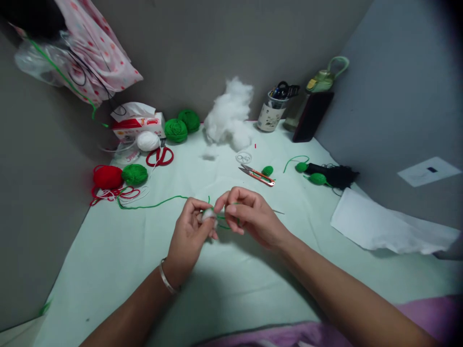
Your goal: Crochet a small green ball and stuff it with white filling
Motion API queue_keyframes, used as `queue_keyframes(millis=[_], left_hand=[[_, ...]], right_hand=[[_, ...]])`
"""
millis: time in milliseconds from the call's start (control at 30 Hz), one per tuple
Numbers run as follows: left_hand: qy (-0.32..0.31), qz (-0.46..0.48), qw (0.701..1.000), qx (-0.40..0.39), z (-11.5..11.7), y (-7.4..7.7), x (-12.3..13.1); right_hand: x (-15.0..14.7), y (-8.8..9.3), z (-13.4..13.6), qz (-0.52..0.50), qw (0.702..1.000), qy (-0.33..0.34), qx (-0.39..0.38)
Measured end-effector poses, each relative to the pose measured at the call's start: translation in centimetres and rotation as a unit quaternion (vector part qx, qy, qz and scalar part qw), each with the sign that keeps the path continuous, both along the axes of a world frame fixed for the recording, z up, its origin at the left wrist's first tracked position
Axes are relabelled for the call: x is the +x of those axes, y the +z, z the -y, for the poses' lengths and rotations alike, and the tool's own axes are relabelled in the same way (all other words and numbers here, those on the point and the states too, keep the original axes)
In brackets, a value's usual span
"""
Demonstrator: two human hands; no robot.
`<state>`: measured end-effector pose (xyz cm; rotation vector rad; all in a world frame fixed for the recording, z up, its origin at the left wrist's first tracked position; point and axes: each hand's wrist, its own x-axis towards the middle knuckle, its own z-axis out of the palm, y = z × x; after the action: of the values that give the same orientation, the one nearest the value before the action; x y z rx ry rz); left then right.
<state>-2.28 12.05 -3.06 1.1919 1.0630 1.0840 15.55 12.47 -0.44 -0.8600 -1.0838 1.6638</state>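
Note:
Between the fingertips of my left hand (191, 226) is a small tuft of white stuffing (209, 215) with green yarn around it; any crocheted piece there is mostly hidden. My right hand (255, 214) is closed in a pinch close by, with green yarn (224, 227) running from it to the left hand. A thin metal shaft (278, 212), perhaps a crochet hook or needle, sticks out behind the right hand; its other end is hidden. From the left hand a green strand (159, 206) trails left toward a green yarn ball (134, 174).
Thread snips (257, 175) lie beyond my hands beside a small green crocheted piece (267, 170). Farther back are white stuffing (231, 115), red scissors (160, 156), a red yarn ball (107, 177) and a pen cup (270, 113). Black yarn (334, 175) and white cloth (383, 224) lie right.

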Motion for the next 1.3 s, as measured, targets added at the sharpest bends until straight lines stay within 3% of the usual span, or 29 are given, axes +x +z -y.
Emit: queue_keyframes(millis=[100,267,433,633,767,900,1167,1300], left_hand=[[0.034,-0.012,0.999,0.031,0.1,-0.5,-0.2],[0.034,-0.008,0.997,0.073,0.2,-1.3,-0.3],[-0.01,0.024,1.0,0.016,0.2,-0.5,-0.2],[-0.089,0.063,0.994,-0.028,-0.4,0.8,-1.2],[-0.057,0.048,0.997,-0.03,-0.5,0.6,-0.8],[0.01,0.032,0.999,-0.029,-0.6,-0.1,0.2],[0.016,0.054,0.997,-0.044,-0.7,-0.6,0.0],[-0.005,0.051,0.998,-0.031,-0.3,-0.3,-0.1]], right_hand=[[0.0,-0.1,-0.3,0.094,0.995,-0.034,-0.015],[0.1,-0.1,-0.3,0.203,0.974,0.094,0.044],[-0.3,0.0,-0.3,0.196,0.978,0.054,0.035],[-0.2,0.4,0.1,0.278,0.956,0.005,0.091],[-0.4,0.4,0.8,0.343,0.927,0.014,0.149],[-1.3,0.1,1.3,0.404,0.902,0.025,0.154],[-1.6,-0.7,1.1,0.405,0.894,0.005,0.19],[-1.0,-0.5,0.8,0.384,0.912,-0.023,0.139]])
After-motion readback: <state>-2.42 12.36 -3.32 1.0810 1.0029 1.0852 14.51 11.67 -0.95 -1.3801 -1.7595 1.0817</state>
